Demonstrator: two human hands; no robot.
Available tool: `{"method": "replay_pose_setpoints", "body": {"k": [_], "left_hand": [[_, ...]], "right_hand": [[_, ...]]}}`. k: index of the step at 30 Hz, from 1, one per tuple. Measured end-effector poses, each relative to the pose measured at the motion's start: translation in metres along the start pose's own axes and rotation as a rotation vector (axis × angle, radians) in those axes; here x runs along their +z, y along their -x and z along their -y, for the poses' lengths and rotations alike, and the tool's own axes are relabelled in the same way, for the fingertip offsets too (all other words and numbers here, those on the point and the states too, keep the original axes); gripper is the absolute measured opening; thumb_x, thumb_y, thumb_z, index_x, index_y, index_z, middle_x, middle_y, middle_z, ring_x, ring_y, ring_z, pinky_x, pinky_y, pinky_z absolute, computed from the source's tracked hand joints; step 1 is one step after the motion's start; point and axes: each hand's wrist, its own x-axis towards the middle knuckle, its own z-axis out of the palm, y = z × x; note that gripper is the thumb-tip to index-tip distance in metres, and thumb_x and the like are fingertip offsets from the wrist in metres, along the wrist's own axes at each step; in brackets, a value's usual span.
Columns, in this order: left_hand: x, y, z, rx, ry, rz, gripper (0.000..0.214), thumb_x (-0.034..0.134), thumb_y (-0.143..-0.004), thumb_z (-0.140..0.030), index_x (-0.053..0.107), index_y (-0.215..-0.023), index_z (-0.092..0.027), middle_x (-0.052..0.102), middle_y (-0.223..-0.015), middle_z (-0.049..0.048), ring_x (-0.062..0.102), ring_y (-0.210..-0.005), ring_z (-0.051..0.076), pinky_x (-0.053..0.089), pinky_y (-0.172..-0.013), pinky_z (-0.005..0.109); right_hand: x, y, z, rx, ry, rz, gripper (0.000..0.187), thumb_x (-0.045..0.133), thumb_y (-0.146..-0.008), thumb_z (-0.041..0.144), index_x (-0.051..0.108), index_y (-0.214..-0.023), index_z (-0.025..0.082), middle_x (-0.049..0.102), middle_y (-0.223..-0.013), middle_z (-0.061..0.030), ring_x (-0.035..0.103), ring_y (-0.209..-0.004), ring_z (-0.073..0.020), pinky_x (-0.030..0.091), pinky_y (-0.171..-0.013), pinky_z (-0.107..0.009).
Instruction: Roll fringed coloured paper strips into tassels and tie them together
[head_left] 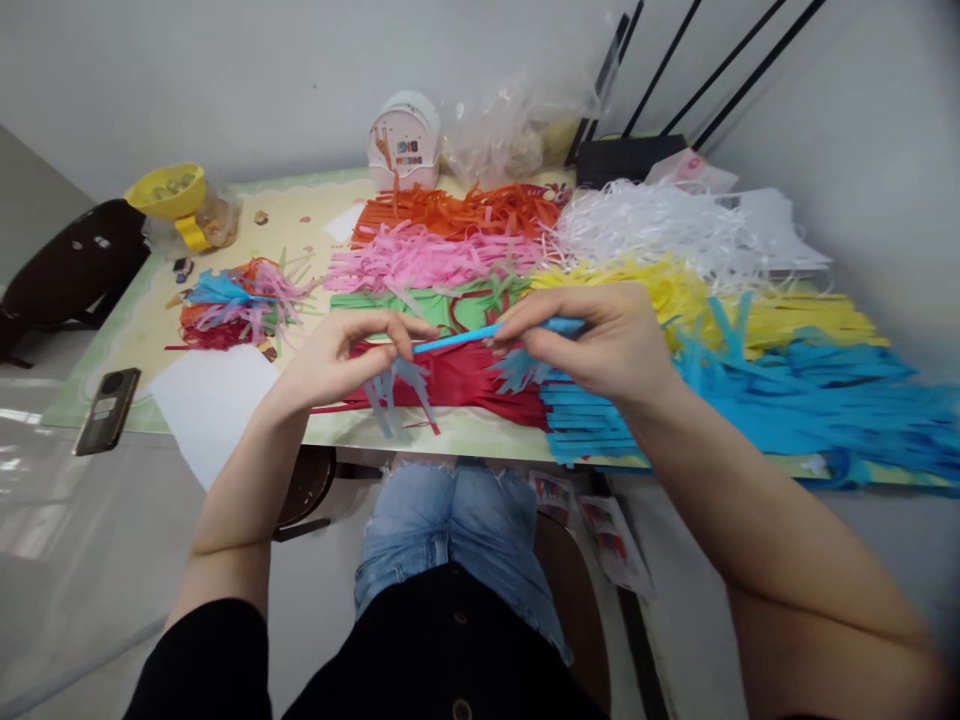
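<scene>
Both hands pinch one blue strip [457, 338], held level just above the red pile [465, 380] at the table [315, 235] edge. Left hand [337, 355] grips its left end, blue fringe dangling below; right hand [600, 340] grips the right end. Blue pile [787, 410] right of red, pink [427, 262] behind it. Risk: thin paper may tear if pulled taut, or slip from the fingertips into the piles.

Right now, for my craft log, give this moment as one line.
left hand: pinches thin blue paper strip | right hand: holds its other end | red paper strips: beneath
</scene>
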Motion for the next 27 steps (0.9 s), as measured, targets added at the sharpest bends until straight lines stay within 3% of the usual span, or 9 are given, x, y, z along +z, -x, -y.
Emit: {"method": "replay_pose_setpoints", "body": {"k": [2,4,8,11,14,17,20,24,27], "left_hand": [[-0.002,-0.009,-0.007,0.000,-0.051,0.037,0.011,0.076,-0.085,-0.028,0.081,-0.091,-0.020,0.082,-0.109,0.0105,0.078,-0.104,0.023,0.061,-0.091,0.031],[0.000,-0.019,-0.010,-0.016,-0.066,0.142,0.016,0.076,-0.087,-0.031,0.082,-0.098,-0.020,0.083,-0.099,0.0082,0.078,-0.091,0.020,0.061,-0.082,0.028],[0.004,-0.026,-0.007,-0.054,-0.109,0.307,0.019,0.068,-0.093,-0.031,0.080,-0.085,-0.018,0.079,-0.074,0.0037,0.073,-0.067,0.016,0.055,-0.065,0.024],[0.007,-0.022,0.001,0.038,-0.377,0.180,0.021,0.063,-0.095,-0.030,0.078,-0.085,-0.019,0.078,-0.074,0.0036,0.070,-0.064,0.016,0.053,-0.067,0.026],[0.011,-0.016,0.010,0.244,-0.725,0.024,0.023,0.059,-0.099,-0.026,0.078,-0.088,-0.021,0.078,-0.077,0.0043,0.071,-0.070,0.017,0.056,-0.086,0.035],[0.018,-0.012,0.016,0.422,-0.849,-0.025,0.025,0.053,-0.103,-0.025,0.078,-0.102,-0.025,0.081,-0.089,0.0047,0.074,-0.083,0.018,0.052,-0.107,0.044],[0.021,-0.009,0.027,0.537,-0.877,-0.113,0.023,0.057,-0.102,-0.025,0.078,-0.110,-0.029,0.083,-0.106,0.0041,0.077,-0.096,0.018,0.051,-0.113,0.046],[0.023,-0.007,0.050,0.583,-0.859,-0.293,0.021,0.064,-0.100,-0.025,0.079,-0.111,-0.032,0.084,-0.102,0.0016,0.079,-0.100,0.019,0.051,-0.111,0.047],[0.029,-0.009,0.062,0.524,-0.801,-0.467,0.018,0.063,-0.100,-0.029,0.081,-0.105,-0.031,0.084,-0.093,0.0012,0.080,-0.092,0.019,0.052,-0.110,0.047]], "right_hand": [[-0.001,0.000,0.007,-0.023,0.084,0.056,0.017,0.069,-0.079,0.020,0.081,-0.077,0.030,0.078,-0.077,0.0004,0.072,-0.069,-0.0191,0.063,-0.068,-0.036],[-0.002,0.001,0.013,-0.048,0.129,0.106,0.017,0.070,-0.082,0.022,0.080,-0.076,0.035,0.078,-0.081,0.0017,0.074,-0.074,-0.0202,0.065,-0.076,-0.038],[-0.008,0.004,0.016,-0.144,0.191,0.169,0.020,0.069,-0.084,0.021,0.080,-0.079,0.037,0.079,-0.084,0.0042,0.076,-0.080,-0.0206,0.065,-0.079,-0.039],[-0.022,0.001,0.015,-0.155,0.244,0.299,0.019,0.073,-0.083,0.025,0.083,-0.094,0.038,0.082,-0.097,0.0041,0.078,-0.090,-0.0219,0.064,-0.085,-0.038],[-0.032,-0.009,0.013,-0.053,0.240,0.372,0.029,0.078,-0.085,0.041,0.083,-0.113,0.035,0.082,-0.111,0.0006,0.078,-0.095,-0.0224,0.062,-0.081,-0.034],[-0.023,-0.021,0.006,0.120,0.142,0.433,0.031,0.072,-0.092,0.052,0.085,-0.105,0.027,0.083,-0.094,-0.0020,0.074,-0.075,-0.0180,0.057,-0.067,-0.030],[0.000,-0.025,-0.005,0.284,-0.101,0.515,0.041,0.075,-0.087,0.061,0.081,-0.086,0.020,0.081,-0.078,-0.0036,0.072,-0.069,-0.0174,0.056,-0.069,-0.030],[0.025,-0.022,-0.016,0.420,-0.397,0.383,0.042,0.087,-0.076,0.059,0.074,-0.082,0.019,0.078,-0.068,-0.0021,0.072,-0.066,-0.0154,0.056,-0.074,-0.029],[0.035,-0.024,-0.014,0.402,-0.485,0.315,0.039,0.091,-0.074,0.051,0.072,-0.084,0.019,0.078,-0.069,-0.0012,0.072,-0.065,-0.0138,0.057,-0.077,-0.028]]}}
